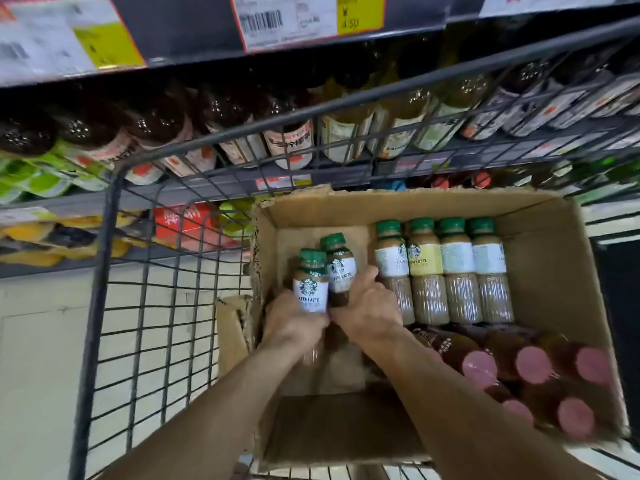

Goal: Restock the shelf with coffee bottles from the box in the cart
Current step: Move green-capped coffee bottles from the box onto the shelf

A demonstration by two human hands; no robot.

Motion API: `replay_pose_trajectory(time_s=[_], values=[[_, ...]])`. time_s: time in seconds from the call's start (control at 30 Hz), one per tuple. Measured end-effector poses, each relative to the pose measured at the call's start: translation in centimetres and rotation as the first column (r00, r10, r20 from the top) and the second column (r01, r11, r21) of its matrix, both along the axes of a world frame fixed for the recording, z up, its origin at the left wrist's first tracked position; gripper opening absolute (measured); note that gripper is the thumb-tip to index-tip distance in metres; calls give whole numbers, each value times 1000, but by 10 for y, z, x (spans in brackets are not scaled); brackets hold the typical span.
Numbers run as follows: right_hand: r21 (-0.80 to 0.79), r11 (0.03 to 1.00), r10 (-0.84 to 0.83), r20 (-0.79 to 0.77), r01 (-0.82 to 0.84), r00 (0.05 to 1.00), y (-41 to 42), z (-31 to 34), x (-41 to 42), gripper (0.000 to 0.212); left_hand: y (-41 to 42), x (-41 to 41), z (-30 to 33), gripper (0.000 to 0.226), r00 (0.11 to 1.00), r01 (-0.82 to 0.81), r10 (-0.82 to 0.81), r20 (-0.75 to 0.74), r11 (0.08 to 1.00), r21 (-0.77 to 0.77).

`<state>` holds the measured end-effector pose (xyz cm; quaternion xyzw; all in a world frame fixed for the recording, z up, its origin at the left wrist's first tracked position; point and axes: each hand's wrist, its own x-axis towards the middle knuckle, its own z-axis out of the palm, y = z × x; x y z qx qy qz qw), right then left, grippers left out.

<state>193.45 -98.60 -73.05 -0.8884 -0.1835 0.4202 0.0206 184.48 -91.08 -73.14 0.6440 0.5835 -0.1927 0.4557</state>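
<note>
An open cardboard box (561, 258) sits in a black wire cart (114, 258). My left hand (291, 322) grips the lower part of a green-capped caffe latte bottle (311, 289), lifted above the box floor. My right hand (367, 306) grips a second green-capped latte bottle (341, 268) right beside it. The two bottles touch each other. Several more green-capped latte bottles (443, 271) stand in a row at the far right of the box. Dark bottles with pink caps (526, 365) fill the near right corner.
The shelf (242, 183) beyond the cart holds rows of dark and pale drink bottles (291, 140) with price tags (304, 19) above. A lower shelf carries green, yellow and red packs (183, 220). A cardboard flap (232, 323) hangs outside the box's left wall.
</note>
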Motion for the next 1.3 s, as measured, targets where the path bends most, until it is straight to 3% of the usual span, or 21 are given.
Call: replay_pose_trajectory(time_s=[0.1,0.2,0.47,0.57,0.97,1.13,1.3], values=[[105,985,-137,-2,136,991,-11,22,-3,81,3,-1,10,53,999,-6,6,36,1000,13],[189,964,-198,42,187,979,-17,51,-5,67,10,-1,37,59,995,44,-44,90,999,-2],[466,814,-415,50,346,908,-26,170,-24,47,35,-10,170,51,908,146,-191,373,978,146],[584,721,-478,29,373,878,-22,217,-30,52,47,-13,225,49,871,116,-198,449,972,204],[842,507,-451,79,183,889,51,415,-51,62,119,-62,441,46,659,-147,-201,725,910,386],[907,412,-420,104,87,901,86,493,-59,62,149,-77,513,62,547,-291,-183,817,873,390],[932,357,-387,205,-59,899,122,554,-59,65,181,-85,570,46,499,-325,-238,833,840,435]])
